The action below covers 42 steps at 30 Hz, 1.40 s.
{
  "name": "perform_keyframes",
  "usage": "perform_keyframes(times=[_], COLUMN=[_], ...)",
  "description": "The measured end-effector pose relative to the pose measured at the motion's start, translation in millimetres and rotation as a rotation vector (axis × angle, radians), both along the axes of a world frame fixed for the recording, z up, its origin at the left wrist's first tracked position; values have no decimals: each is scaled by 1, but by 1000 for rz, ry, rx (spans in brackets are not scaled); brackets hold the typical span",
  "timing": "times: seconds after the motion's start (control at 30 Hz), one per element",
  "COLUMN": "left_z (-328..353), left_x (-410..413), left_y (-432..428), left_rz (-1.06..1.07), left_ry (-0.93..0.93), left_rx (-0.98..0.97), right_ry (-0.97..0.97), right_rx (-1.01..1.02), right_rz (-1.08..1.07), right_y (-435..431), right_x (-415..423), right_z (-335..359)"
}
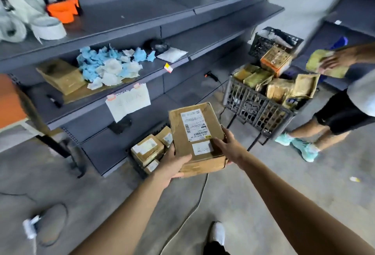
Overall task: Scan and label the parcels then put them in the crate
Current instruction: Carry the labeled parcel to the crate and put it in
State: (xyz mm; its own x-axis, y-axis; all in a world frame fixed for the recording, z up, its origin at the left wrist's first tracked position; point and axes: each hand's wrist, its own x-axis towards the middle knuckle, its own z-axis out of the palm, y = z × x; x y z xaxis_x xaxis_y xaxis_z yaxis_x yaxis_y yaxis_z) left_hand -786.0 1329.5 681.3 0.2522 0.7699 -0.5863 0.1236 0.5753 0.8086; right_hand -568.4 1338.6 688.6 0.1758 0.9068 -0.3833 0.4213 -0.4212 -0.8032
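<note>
Both hands [203, 153] gripping parcel [195, 133] — crate [257, 108] beyond

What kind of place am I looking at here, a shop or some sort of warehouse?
Most likely a parcel sorting or stockroom area. Grey metal shelving lines the wall, a labelled cardboard parcel is held in both hands, and a dark plastic crate on the floor is piled with more parcels.

crumpled blue and white paper [109, 66] lies on a grey shelf [142, 21].
</note>
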Motion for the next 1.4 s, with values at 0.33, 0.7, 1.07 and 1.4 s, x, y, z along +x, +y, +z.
perform_keyframes(times=[0.33,0.7,1.07,1.4], left_z=[-19,-153,-391,-531], left_x=[76,61,81,88], left_y=[67,204,254,289], left_rz=[236,199,444,353], left_ry=[38,190,148,604], left_rx=[12,48,96,136], right_ry=[-157,-365,-247,-103], right_rx=[-113,-188,-79,73], right_rz=[220,318,502,690], right_y=[134,289,369,406], right_x=[64,38,26,26], right_z=[-42,-172,-405,-530])
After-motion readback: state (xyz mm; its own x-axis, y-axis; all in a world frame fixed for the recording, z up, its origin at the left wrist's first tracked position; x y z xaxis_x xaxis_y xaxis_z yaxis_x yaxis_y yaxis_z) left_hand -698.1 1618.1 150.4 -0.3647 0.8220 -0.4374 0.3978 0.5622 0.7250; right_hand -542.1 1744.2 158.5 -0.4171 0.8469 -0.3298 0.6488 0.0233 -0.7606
